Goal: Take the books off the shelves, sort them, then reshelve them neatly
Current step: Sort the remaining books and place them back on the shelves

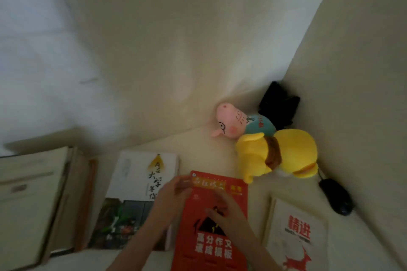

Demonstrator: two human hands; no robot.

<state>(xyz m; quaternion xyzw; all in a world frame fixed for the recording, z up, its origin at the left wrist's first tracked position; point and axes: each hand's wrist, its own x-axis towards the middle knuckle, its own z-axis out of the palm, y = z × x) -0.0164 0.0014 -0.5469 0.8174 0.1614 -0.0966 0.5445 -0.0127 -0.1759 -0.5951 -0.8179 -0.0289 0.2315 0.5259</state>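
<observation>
Pale desk [198, 149] under our hands, stack of books [33, 200] far left, red book [211, 222] lying flat near centre beside the white book [141, 182], our left hand [174, 191] gripping its top left corner, right hand [222, 209] pressed flat on its cover, yellow plush toy [279, 156] far right, black mouse [337, 198] right.

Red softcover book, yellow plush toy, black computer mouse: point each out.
red softcover book [211, 246], head view, lower cover by the white title characters
yellow plush toy [295, 149], head view, rounded yellow body
black computer mouse [335, 197], head view, top shell
</observation>
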